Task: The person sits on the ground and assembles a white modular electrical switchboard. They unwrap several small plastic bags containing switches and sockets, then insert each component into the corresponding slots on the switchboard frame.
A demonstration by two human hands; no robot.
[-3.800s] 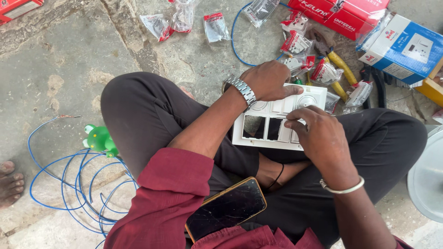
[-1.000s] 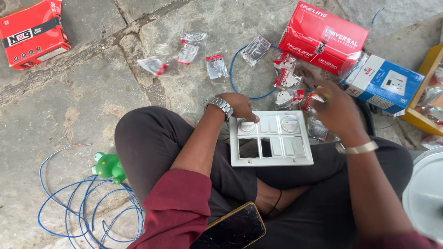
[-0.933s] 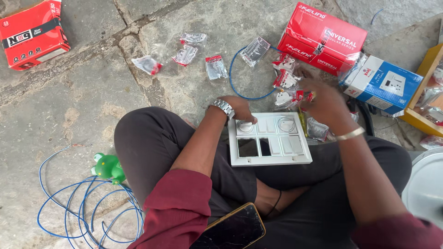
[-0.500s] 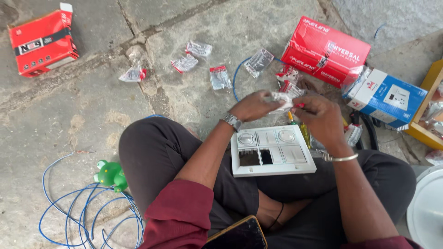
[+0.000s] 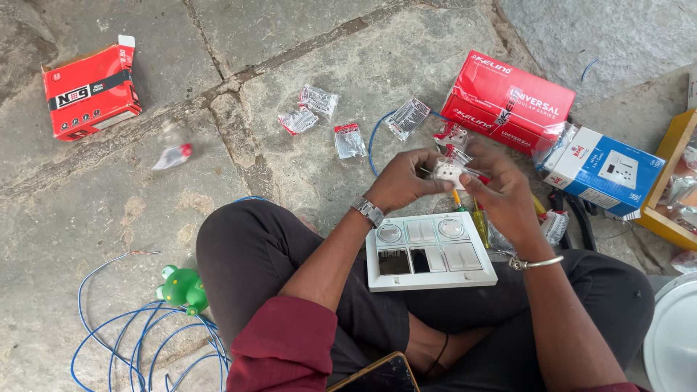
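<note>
The floor (image 5: 87, 196) is made of big grey stone slabs with dirty cracks between them. A small red box (image 5: 91, 88) lies far to the left. Little clear packets (image 5: 318, 99) are scattered in the middle, and one more packet (image 5: 173, 156) lies apart near a crack. A big red box (image 5: 508, 101) lies to the right, with a blue and white box (image 5: 606, 170) just beside it. Loops of blue wire (image 5: 138, 341) lie at the bottom left, touching a green toy (image 5: 181, 288).

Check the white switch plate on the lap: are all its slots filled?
No. The switch plate lies flat on the lap with two dark empty slots in its lower row; the other slots hold white modules and two round dials.
</note>
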